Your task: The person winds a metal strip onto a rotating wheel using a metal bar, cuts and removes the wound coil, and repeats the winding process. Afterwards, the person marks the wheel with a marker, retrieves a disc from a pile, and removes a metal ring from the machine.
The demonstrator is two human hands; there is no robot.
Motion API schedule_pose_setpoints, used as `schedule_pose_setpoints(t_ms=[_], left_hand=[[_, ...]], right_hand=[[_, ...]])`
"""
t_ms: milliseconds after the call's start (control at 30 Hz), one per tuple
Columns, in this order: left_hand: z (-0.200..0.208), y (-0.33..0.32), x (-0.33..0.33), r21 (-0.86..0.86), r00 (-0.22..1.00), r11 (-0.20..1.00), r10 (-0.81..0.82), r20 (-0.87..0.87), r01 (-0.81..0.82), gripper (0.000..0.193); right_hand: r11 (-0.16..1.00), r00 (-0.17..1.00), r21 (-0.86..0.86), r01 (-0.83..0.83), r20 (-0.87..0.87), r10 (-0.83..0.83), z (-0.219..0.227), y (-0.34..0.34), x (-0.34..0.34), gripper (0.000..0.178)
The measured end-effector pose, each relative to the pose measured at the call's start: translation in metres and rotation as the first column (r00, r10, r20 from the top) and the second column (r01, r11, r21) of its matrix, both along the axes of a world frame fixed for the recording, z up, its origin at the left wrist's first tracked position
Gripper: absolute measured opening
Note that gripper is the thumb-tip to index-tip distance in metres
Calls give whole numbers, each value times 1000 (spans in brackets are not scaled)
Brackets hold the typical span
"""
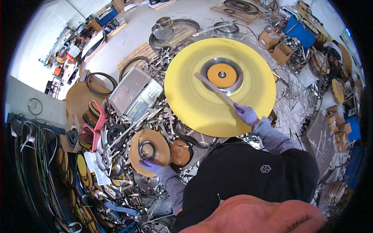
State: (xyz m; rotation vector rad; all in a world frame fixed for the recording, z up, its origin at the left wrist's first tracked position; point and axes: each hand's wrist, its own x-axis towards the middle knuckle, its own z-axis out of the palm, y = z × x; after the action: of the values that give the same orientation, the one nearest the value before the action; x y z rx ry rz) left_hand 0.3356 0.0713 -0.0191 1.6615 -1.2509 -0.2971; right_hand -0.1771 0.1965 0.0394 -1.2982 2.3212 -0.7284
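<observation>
A large yellow disc fills the middle, with a metal ring and an orange centre plate at its hub. My right hand, in a purple glove, is closed on one end of a flat grey metal strip. The strip lies slantwise over the disc and its far end overlaps the ring. My left hand, also gloved, rests on the near part of a smaller tan disc, fingers stretched out just below a dark metal ring on it.
Beyond the tan disc stands a digital scale with a metal pan. Loose metal strips litter the floor and surroundings. A pink rack of discs is at the left. Cardboard boxes and a blue bin stand at the far right.
</observation>
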Motion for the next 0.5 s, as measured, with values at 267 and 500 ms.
schedule_pose_setpoints(t_ms=[267, 500], left_hand=[[16, -4, 2, -48, 901, 986, -166, -401, 160, 56], [-25, -35, 39, 0, 673, 993, -81, -735, 119, 55]], right_hand=[[816, 624, -158, 555, 728, -284, -34, 112, -99, 31], [913, 387, 44, 407, 897, -215, -24, 139, -109, 37]])
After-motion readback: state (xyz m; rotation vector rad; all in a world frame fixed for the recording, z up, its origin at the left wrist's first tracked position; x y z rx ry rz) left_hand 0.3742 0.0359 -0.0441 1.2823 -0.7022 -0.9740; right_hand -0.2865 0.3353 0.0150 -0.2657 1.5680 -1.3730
